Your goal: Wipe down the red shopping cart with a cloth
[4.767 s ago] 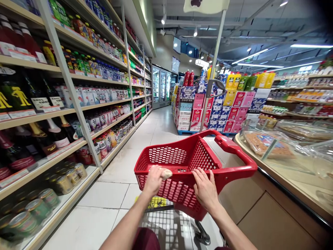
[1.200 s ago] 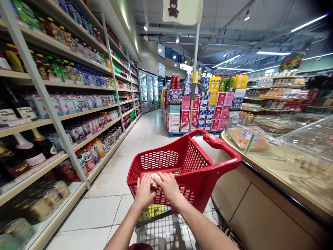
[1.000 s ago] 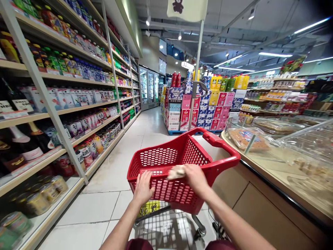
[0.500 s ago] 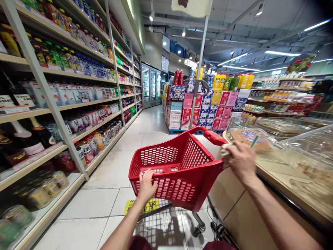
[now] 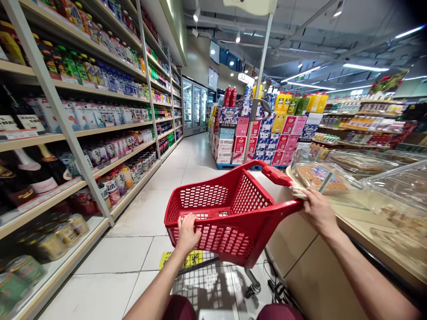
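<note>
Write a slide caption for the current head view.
Left grip rests on a red cart; right grip holds a pale cloth at its handle, drink shelves at left.

The cart (image 5: 233, 224) was red, its sides patterned with rows of holes. The cloth (image 5: 298, 191), between three and four o'clock, was off-white. At seven o'clock, the floor sign (image 5: 167, 259) was yellow with black markings. Around two o'clock, the cartons (image 5: 280, 143) mixed red, pink and blue-and-white. The trousers (image 5: 180, 307) near six o'clock were maroon.

A label (image 5: 31, 122) on a dark bottle (image 5: 20, 108) reads "SHE"; other print is unclear.
</note>
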{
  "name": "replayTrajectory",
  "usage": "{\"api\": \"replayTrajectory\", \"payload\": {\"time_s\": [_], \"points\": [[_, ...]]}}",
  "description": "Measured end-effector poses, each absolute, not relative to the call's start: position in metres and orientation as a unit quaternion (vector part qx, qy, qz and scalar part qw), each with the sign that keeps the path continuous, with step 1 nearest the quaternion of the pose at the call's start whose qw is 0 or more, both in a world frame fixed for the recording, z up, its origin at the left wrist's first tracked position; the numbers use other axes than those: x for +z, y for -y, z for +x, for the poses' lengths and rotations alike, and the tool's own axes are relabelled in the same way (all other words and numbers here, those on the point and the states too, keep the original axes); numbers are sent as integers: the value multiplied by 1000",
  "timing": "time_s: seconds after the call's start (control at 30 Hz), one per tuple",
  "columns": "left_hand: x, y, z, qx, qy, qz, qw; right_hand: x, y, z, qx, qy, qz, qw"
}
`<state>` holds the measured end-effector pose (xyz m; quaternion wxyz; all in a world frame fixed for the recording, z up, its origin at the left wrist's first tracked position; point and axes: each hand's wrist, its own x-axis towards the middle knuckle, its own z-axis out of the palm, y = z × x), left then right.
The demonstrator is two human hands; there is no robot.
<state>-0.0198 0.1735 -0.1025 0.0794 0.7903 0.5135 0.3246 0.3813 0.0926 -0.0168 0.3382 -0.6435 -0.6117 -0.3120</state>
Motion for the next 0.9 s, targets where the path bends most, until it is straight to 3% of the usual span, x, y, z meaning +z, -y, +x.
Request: {"api": "replayTrajectory", "payload": {"time_s": [0.17,0.27,0.37,0.47,0.63,0.73,0.8,0.9], "points": [[-102,-176,-19,316,-518,792,72,-58,-117,269,-291,723,-558,284],[-103,-177,-22,313,-512,797,67,-65,-118,253,-275,751,-533,276],[-105,-178,-24,316,-511,797,64,-48,-106,299,-272,698,-586,308],[-106,-176,-25,320,-516,792,66,-46,-94,332,-309,603,-622,393],[-102,-172,-23,321,-513,793,69,-121,-71,293,-278,619,-596,430],[-97,-171,-22,322,-511,794,71,-159,-50,276,-208,663,-612,377],[-96,-171,-22,321,-511,794,73,-154,-41,282,-171,681,-616,357],[-95,-172,-21,318,-512,794,76,-109,-43,307,-257,585,-628,445]]}}
